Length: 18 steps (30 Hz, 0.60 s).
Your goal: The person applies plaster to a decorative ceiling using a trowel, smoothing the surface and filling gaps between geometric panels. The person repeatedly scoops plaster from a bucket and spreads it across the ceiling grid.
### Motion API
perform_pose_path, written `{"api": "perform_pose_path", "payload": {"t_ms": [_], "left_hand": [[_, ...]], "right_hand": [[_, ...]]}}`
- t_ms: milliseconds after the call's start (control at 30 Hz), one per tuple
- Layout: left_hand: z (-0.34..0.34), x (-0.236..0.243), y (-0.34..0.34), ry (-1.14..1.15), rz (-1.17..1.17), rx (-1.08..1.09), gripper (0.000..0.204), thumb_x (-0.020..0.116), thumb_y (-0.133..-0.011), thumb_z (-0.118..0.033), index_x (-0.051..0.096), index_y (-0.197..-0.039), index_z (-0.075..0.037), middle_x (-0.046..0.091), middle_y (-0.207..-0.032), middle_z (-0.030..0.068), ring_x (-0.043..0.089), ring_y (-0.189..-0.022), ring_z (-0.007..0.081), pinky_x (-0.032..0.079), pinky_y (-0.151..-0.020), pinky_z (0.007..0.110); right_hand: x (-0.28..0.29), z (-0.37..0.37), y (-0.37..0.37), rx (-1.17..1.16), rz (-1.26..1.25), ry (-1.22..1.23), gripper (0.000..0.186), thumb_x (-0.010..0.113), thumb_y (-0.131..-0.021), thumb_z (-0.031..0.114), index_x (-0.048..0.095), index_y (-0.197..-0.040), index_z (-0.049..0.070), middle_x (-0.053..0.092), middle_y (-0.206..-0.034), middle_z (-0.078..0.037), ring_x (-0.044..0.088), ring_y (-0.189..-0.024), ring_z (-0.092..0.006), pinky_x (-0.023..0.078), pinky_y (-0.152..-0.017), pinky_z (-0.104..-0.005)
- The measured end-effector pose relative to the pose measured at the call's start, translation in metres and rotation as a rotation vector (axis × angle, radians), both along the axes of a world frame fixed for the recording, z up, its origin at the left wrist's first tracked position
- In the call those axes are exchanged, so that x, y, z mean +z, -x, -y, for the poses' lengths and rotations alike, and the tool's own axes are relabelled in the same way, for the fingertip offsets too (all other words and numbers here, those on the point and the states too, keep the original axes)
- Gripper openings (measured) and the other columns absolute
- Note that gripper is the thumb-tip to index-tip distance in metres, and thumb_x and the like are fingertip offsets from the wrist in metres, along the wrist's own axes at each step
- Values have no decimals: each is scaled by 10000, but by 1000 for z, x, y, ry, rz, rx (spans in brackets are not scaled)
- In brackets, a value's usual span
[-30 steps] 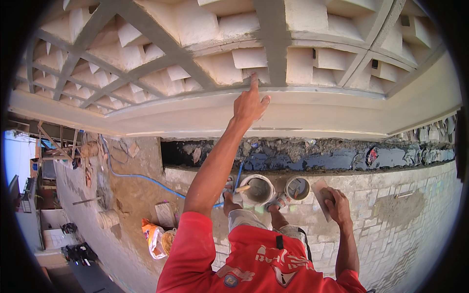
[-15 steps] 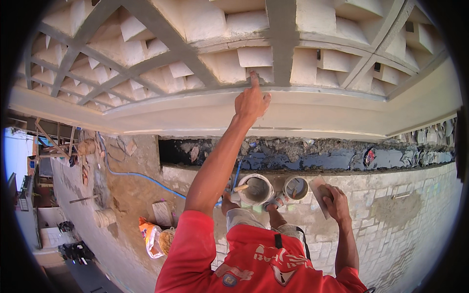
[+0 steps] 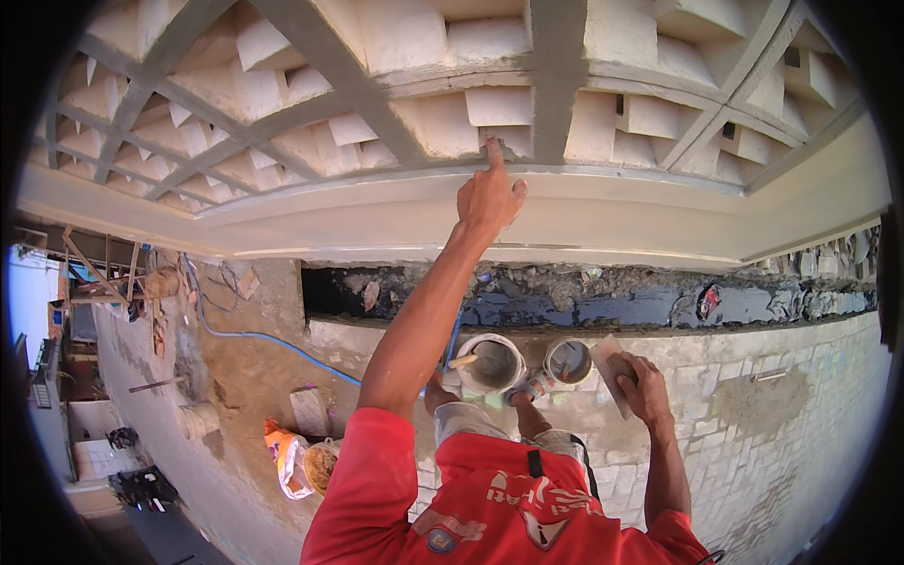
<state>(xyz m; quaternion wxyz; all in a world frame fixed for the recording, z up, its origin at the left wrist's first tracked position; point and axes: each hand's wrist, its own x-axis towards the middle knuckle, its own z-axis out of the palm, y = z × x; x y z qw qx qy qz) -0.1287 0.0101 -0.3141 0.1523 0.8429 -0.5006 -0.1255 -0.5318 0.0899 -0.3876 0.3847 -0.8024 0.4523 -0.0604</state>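
My left hand [image 3: 490, 198] is raised to the pale lattice wall [image 3: 428, 127]. Its index finger stretches up to the lower edge of one recess, next to a grey mortar joint, while the thumb stands apart; no tool shows in it. My right hand [image 3: 644, 388] hangs low on the right, wrapped round the grip of a plastering float [image 3: 614, 369]. The float's flat blade is tilted, away from the wall. Below, by my feet, stand a bucket [image 3: 493, 366] of grey mix with a wooden-handled tool and a smaller bucket [image 3: 569, 362] with a tool inside.
A drainage ditch [image 3: 603, 306] with dark water runs between the wall's base and the paved walkway [image 3: 744, 363]. On the left lie a blue hose [image 3: 254, 335] and an orange-and-white sack [image 3: 287, 461]. A wooden frame [image 3: 99, 273] stands farther left.
My view has shifted slightly. The left index finger stays at the same recess edge. My right hand and the float have moved a little left, with the blade tilted slightly differently.
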Motion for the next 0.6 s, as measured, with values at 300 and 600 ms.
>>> {"api": "perform_pose_path", "payload": {"t_ms": [300,600], "left_hand": [[-11,3,2,-43,9,14,890,615,-867,-357,107,-1504,1,671,-740,221,676,-682,374,543,-617,453],[-4,-1,22,18,-4,-100,881,598,-881,-369,104,-1503,12,642,-629,164,646,-581,354,527,-570,441]], "right_hand": [[0,0,-5,11,-23,-40,471,680,-743,93,584,-1202,37,635,-1106,-195,595,-1023,-391,479,-902,-442],[-7,0,-9,16,1,2,470,680,-743,83,586,-1202,46,635,-1114,-182,597,-1025,-381,485,-897,-441]]}}
